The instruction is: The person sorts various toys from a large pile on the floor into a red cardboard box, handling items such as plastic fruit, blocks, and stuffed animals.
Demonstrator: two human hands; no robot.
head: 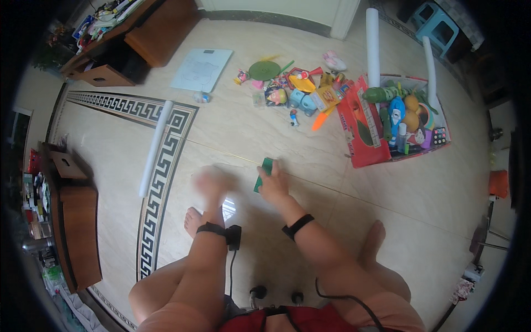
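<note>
A flat green rectangular object is at my right hand, whose fingers lie over its right side, low over the tiled floor. To its left is my left hand, blurred, so its fingers and anything in them cannot be made out. Beyond my hands, toys are spread on the floor: a blue toy vehicle, a small yellow box, a round green disc and an orange toy piece. A red cardboard box at the right holds more toys, among them a green toy and brown round items.
A white tube lies on the floor at the left; two more stand at the red box. A pale glass scale lies near a wooden cabinet. Another cabinet is at far left. A blue stool stands top right.
</note>
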